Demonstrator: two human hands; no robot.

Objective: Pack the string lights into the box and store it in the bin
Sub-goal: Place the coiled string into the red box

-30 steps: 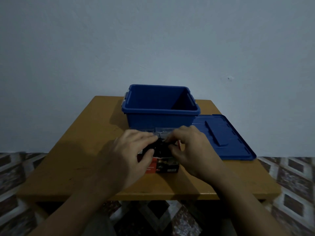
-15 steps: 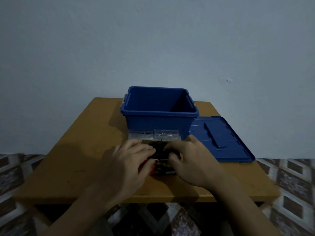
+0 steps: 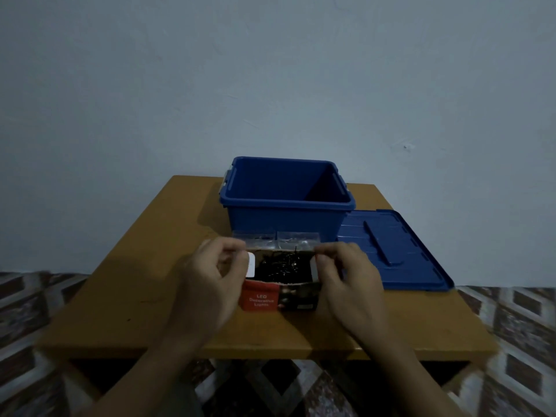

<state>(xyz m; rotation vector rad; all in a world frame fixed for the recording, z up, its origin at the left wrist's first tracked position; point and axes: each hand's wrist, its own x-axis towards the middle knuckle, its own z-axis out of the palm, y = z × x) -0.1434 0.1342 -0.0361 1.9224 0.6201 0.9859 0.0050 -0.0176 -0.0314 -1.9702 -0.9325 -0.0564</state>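
Closing the box (image 3: 278, 299), string lights (image 3: 282, 264) inside, on the desk (image 3: 135, 281) before the bin (image 3: 285, 215): left hand (image 3: 207, 281) and right hand (image 3: 349, 281) pinch the ends of the clear flap (image 3: 275, 239); lower both evenly, tucking stray wire.

Box (image 3: 278, 291) before bin (image 3: 285, 203); lid (image 3: 391, 251) right

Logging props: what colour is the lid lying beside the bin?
Blue; the lid shows best in the head view.

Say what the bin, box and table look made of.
Bin: blue plastic, slight sheen, moulded rim. Box: printed cardboard, thin folded flaps. Table: orange-brown wood or laminate, smooth; the dim light leaves it open.
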